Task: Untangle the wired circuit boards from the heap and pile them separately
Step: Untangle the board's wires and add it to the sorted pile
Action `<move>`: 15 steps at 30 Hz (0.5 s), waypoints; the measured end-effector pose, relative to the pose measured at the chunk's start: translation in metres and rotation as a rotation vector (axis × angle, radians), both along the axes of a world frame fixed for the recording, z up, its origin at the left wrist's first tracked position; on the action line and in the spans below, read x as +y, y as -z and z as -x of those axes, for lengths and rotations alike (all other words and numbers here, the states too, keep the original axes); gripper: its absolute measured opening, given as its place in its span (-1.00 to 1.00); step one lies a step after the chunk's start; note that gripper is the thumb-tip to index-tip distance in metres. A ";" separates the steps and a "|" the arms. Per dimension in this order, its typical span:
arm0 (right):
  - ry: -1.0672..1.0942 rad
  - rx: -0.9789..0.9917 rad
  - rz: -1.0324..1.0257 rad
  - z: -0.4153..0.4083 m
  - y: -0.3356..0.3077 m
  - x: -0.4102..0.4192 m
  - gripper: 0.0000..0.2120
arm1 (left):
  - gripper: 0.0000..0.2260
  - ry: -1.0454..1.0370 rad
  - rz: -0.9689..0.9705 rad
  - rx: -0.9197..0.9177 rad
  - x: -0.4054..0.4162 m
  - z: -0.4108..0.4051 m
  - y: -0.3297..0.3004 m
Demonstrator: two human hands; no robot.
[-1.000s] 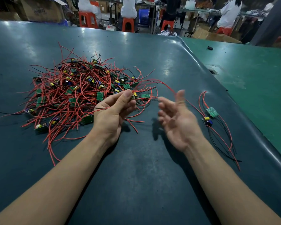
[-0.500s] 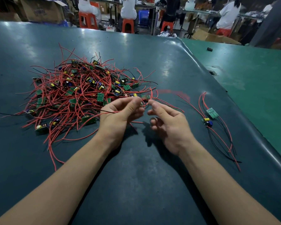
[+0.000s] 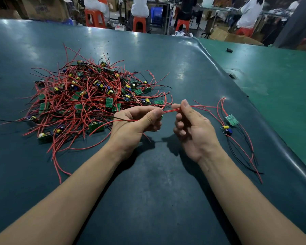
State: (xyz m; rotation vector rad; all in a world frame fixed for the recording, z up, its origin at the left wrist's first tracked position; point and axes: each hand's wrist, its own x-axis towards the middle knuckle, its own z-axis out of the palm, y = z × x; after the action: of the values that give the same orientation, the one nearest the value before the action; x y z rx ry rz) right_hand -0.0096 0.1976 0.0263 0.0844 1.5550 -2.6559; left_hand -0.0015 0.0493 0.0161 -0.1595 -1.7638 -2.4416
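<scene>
Just above the surface [image 3: 148,183], nearest the camera, red wires [image 3: 168,111] are now pinched at both ends: the left hand [image 3: 138,121] stays curled round them, and the right hand [image 3: 193,124], spread and empty a second ago, has closed thumb and forefinger on them, so a board is probably being drawn free. Their long axis runs left to right, loose ends pointing right toward two sorted boards [image 3: 229,124]. Farther left, the heap [image 3: 88,98] lies barely reduced.

Orange stools [image 3: 139,23] beyond green table [image 3: 281,82]
</scene>
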 end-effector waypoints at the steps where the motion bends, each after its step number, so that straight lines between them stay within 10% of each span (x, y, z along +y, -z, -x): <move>1: 0.006 -0.010 0.002 0.001 0.000 0.001 -0.70 | -0.89 0.004 0.000 0.001 -0.001 0.000 0.000; 15: 0.235 -0.050 0.057 0.010 -0.004 0.015 -0.65 | -0.92 0.023 0.040 0.031 -0.002 0.000 0.000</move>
State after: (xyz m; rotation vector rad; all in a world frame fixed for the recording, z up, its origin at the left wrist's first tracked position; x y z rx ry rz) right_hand -0.0193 0.2124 0.0303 0.3492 1.5398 -2.8463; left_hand -0.0013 0.0475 0.0157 -0.2216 -1.8082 -2.4073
